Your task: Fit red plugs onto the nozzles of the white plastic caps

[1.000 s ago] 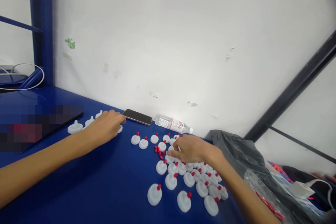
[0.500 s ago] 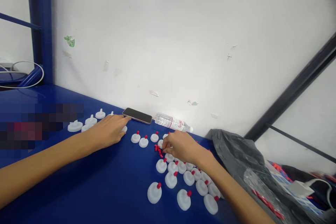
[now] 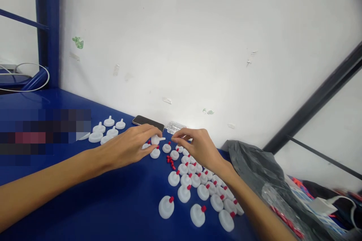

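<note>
My left hand (image 3: 127, 146) is closed on a white nozzle cap (image 3: 155, 140), a round plastic piece whose thin spout points right. Facing it, my right hand (image 3: 199, 146) pinches thumb and forefinger together just beyond the spout tip. Whatever sits in that pinch is too small to make out. Below and between the hands lies a little heap of small red tips (image 3: 171, 161). Many white caps with red tips (image 3: 198, 215) stand to the right, some partly behind my right hand. Left of my left wrist are several white caps with bare spouts (image 3: 96, 136).
A dark phone (image 3: 145, 119) and a clear plastic bottle (image 3: 174, 126) lie along the wall on the blue table (image 3: 118, 203). At the right sits a grey plastic bag (image 3: 246, 162) with a clear bag (image 3: 278, 203) of red pieces. The far left is pixelated.
My left hand has moved right from the bare-spouted caps and now holds one. My right hand has risen from the red tips to face that cap's spout.
</note>
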A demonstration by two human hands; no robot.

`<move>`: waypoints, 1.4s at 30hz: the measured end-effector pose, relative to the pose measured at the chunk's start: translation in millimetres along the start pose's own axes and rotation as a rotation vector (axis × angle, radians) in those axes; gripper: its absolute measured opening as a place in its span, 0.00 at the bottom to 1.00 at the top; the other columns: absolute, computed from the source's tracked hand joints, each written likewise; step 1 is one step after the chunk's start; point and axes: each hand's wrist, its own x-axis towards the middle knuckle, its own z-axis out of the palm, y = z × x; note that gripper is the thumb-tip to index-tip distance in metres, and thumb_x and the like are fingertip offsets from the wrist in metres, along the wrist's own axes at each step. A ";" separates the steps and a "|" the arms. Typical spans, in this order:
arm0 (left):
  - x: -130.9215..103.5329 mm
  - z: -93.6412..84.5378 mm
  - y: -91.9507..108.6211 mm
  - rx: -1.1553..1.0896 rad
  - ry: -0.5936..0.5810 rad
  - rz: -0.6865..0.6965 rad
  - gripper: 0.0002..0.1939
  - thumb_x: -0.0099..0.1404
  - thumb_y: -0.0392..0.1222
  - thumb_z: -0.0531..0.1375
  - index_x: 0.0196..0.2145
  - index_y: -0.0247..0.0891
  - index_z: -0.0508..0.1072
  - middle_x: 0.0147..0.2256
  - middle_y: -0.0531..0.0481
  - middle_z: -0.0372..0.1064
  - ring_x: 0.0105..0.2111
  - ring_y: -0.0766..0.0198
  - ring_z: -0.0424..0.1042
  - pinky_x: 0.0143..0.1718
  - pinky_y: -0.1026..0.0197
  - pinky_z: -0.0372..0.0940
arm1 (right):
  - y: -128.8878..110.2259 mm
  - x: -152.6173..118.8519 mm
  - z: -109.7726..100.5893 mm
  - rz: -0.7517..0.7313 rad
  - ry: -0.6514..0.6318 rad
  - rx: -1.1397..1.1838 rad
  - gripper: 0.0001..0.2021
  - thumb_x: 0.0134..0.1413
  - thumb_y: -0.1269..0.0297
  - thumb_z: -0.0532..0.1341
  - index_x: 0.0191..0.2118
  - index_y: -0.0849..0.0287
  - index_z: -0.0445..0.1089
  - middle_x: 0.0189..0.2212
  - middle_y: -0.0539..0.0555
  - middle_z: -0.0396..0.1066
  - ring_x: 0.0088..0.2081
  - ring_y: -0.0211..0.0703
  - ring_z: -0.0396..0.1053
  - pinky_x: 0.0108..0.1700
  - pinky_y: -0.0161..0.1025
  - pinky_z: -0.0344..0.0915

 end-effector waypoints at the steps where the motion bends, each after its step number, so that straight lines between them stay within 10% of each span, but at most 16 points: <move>1: -0.8 1.5 1.6 -0.015 0.012 0.026 0.12 0.78 0.44 0.58 0.56 0.44 0.72 0.51 0.49 0.79 0.48 0.57 0.81 0.47 0.58 0.73 | -1.8 -0.1 2.1 -0.020 0.024 0.042 0.05 0.72 0.63 0.66 0.44 0.52 0.81 0.39 0.47 0.85 0.39 0.40 0.81 0.40 0.35 0.70; 42: 3.9 -2.9 18.4 -0.005 0.169 0.199 0.13 0.79 0.38 0.58 0.58 0.41 0.72 0.52 0.46 0.74 0.44 0.62 0.80 0.45 0.61 0.75 | -1.3 -0.6 4.1 -0.005 0.077 0.398 0.11 0.67 0.53 0.69 0.42 0.53 0.85 0.34 0.51 0.83 0.30 0.41 0.77 0.33 0.37 0.72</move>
